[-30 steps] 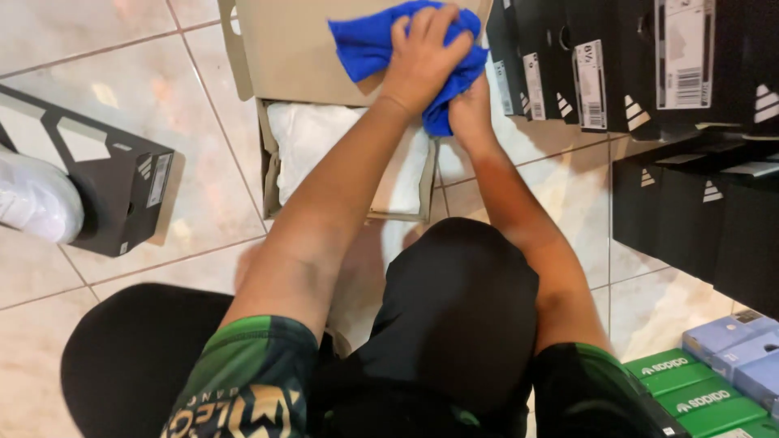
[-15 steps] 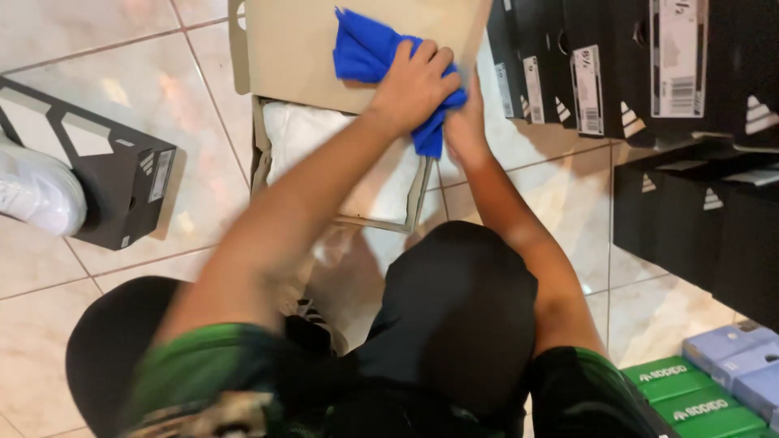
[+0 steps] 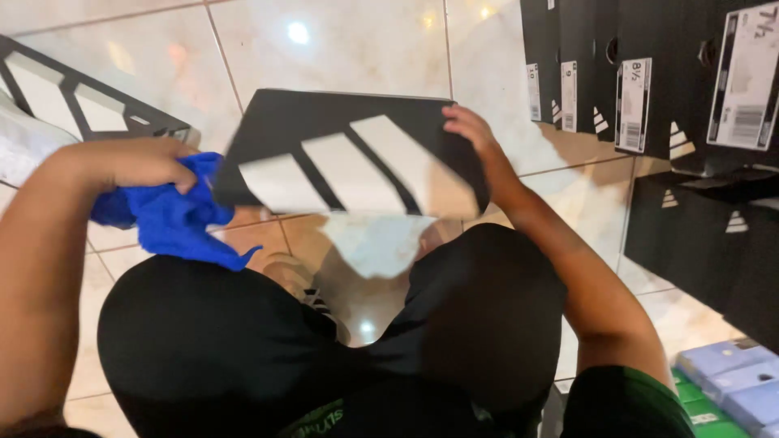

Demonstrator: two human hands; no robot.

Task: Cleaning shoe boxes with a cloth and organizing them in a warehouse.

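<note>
Far left, a black cardboard shoebox lid with white stripes (image 3: 81, 101) lies flat on the glossy cream floor tiles (image 3: 341, 40), with a white shoe (image 3: 24, 142) just showing at the frame's edge beside it, both parked out of the working space.

Next, the left hand (image 3: 134, 162) is up at knee level, fingers curled shut around a bright blue cleaning cloth (image 3: 166, 215). The cloth is bunched in the fist and hangs loose below it, held clear of the box, judging by the gap between them.

In the middle, the black shoebox with three broad white stripes (image 3: 349, 154) is lifted off the floor and tilted, its striped face turned up toward the camera. The right hand (image 3: 471, 130) carries it alone, fingers pinched over its upper right corner, thumb side hidden behind the card. That corner hold seems to leave the broad face open to view.

Below sit the person's knees in black shorts (image 3: 341, 341).

On the right, stacked black shoeboxes with white end labels (image 3: 649, 81) stand in a row, and low in the corner, green and pale blue boxes (image 3: 726, 389) lie flat.
</note>
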